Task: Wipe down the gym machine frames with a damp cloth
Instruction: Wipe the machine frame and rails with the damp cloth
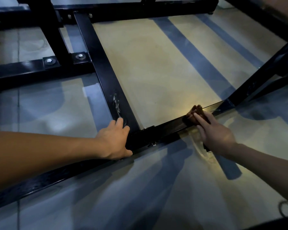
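The black steel machine frame (105, 75) lies low on the floor, with a near bar (166, 128) running from lower left to right. My right hand (214, 131) presses a brown cloth (195, 112) flat onto that near bar, fingers straight over it. My left hand (115, 140) rests on the joint where the long cross bar meets the near bar, fingers laid on top and thumb on the front side. White scuff marks (116, 103) show on the cross bar just beyond my left fingers.
A glossy tiled floor (165, 67) lies under and around the frame. An angled black brace (259, 78) rises at the right. Bolted plates (80, 56) and upright posts stand at the back left. A wet smear (199, 150) marks the floor below my right wrist.
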Demonstrator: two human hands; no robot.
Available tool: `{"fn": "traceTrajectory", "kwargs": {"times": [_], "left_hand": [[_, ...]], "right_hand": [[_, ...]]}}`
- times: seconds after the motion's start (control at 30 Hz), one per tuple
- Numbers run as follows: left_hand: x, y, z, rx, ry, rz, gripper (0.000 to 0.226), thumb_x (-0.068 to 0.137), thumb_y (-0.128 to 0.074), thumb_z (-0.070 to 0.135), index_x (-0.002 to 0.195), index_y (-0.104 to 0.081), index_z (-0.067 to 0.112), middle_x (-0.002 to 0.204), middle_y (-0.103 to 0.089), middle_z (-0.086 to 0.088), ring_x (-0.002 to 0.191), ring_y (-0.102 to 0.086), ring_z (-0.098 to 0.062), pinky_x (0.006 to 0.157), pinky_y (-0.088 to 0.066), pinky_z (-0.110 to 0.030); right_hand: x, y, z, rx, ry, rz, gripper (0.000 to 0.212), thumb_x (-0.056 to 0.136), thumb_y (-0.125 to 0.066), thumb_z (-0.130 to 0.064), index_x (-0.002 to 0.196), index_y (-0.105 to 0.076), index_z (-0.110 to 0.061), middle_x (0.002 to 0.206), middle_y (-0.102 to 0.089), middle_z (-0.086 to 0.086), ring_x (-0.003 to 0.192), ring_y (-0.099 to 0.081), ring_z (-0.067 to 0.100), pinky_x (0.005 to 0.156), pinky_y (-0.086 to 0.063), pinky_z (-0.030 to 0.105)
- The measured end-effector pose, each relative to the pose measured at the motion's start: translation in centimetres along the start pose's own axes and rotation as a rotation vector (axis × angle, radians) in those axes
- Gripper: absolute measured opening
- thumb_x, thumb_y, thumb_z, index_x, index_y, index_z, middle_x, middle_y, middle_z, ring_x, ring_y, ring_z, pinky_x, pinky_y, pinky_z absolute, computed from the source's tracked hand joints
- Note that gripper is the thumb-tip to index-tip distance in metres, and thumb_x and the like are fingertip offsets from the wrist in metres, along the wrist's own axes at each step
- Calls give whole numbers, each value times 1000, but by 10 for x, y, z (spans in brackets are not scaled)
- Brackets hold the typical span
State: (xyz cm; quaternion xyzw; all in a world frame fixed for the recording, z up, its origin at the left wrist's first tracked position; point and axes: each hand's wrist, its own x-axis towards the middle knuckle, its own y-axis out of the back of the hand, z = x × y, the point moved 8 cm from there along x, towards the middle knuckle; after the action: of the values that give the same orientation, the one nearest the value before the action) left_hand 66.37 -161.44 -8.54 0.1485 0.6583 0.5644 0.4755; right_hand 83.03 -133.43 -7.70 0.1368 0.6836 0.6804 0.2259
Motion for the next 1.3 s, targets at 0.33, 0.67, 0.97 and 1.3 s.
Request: {"fn": "traceTrajectory", "kwargs": {"times": [0.33,0.67,0.97,1.3], "left_hand": [[21,3,27,121,-150,72,104,77,-62,73,155,-17,22,158,-19,-3,150,-10,-27,121,-6,-53],[10,-15,30,233,-270,-4,106,90,-62,50,161,8,15,168,-7,-4,153,-5,-29,125,-6,-48],[14,-9,32,246,-270,76,88,84,-62,59,151,-26,14,141,-35,-5,122,-38,-25,104,-40,-39],[16,-14,22,120,-197,-35,80,87,-67,55,147,-26,23,126,-37,1,110,-47,-21,73,-49,-35]], "right_hand": [[-45,-3,-148,258,346,-180,55,108,-42,-41,161,-30,-32,166,-8,-5,98,-69,28,89,-58,44],[-2,5,30,166,-201,28,50,108,-39,-38,158,-39,-32,167,-27,4,133,-54,38,102,-49,47],[-35,-6,-124,246,358,-140,54,108,-41,-40,161,-29,-35,167,-9,-7,99,-68,26,86,-59,44],[5,1,9,151,-216,-20,51,111,-34,-29,161,-30,-22,168,-16,5,138,-49,33,102,-48,43]]}}
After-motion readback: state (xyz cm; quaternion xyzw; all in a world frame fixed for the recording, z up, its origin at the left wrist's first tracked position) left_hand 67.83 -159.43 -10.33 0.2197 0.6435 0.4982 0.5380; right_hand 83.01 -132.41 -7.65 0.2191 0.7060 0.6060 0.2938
